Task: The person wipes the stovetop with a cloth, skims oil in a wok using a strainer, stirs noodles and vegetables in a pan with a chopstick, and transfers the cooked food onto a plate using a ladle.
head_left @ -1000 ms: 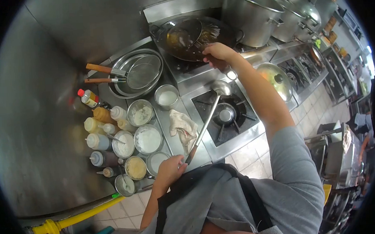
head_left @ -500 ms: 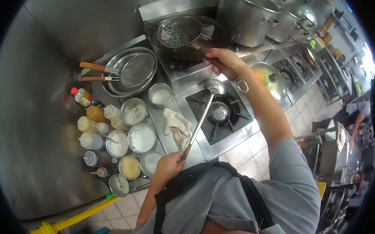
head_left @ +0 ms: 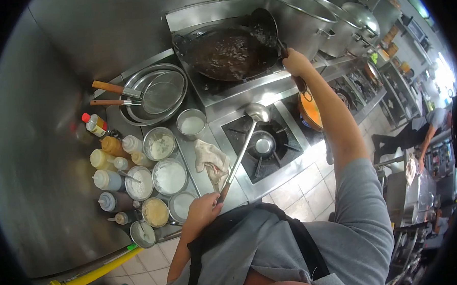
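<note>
My right hand [head_left: 297, 63] is closed on the wooden handle of a strainer [head_left: 264, 30], whose bowl is tipped on its side over the right part of a wok [head_left: 197, 65]. Some pieces cling inside the strainer. Small pieces float in dark, bubbly liquid in the wok. Lower down, my left hand [head_left: 205, 208] grips the wooden handle end of a long ladle [head_left: 245, 142]. The ladle's bowl rests over the front burner [head_left: 262, 143]. A crumpled cloth [head_left: 211, 158] lies beside the ladle's shaft.
Left stand nested metal bowls with wire strainers [head_left: 162, 92], several squeeze bottles [head_left: 106, 179] and several containers of powders [head_left: 170, 176]. Tall stockpots [head_left: 297, 25] stand behind right. A pan of orange food [head_left: 309, 111] sits beyond the burner. Another person [head_left: 426, 131] is at the far right.
My right hand has moved right and turned the strainer from level to tipped. Its pieces have mostly gone into the wok. The glass lid over the right-hand pan no longer shows.
</note>
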Available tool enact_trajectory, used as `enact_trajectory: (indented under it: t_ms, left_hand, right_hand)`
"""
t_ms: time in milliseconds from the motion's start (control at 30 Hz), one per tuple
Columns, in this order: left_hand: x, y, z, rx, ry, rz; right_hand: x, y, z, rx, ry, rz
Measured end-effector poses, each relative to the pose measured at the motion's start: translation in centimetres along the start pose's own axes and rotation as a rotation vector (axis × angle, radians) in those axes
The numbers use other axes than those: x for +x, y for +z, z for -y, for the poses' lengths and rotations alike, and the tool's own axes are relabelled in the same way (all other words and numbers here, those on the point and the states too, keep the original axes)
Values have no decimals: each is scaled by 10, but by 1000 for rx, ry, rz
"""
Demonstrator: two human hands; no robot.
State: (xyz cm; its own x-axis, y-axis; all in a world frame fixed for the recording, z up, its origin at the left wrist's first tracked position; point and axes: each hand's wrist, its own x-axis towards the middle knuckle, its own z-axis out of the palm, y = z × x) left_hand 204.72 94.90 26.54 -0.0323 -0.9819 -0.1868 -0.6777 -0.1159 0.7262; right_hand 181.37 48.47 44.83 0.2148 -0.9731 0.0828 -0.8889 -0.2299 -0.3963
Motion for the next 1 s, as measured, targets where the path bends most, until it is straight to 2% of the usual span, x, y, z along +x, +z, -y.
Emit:
enact_trajectory:
  t_ms: [67, 267, 333, 367, 500, 600, 1000]
  left_hand:
    - [1, 0, 0, 25, 19, -9]
    - [1, -10, -7, 35, 59, -31]
    - [-1, -11, -8, 38, 44, -47]
    - [-1, -10, -6, 39, 43, -50]
    - [-5, -6, 0, 52, 22, -35]
    - [-8, -4, -1, 41, 11, -38]
    - [-8, -1, -2, 59, 5, -13]
  right_hand:
    - [18, 18, -10, 174, 4, 196]
    - [20, 50, 19, 537, 81, 364]
    - [15, 52, 32, 574, 54, 500]
    - [10, 54, 38, 664, 113, 546]
    - [-13, 55, 64, 806, 121, 587]
    - [-10, 68, 65, 871, 117, 681]
    - [-60, 60, 61, 1172, 136, 755]
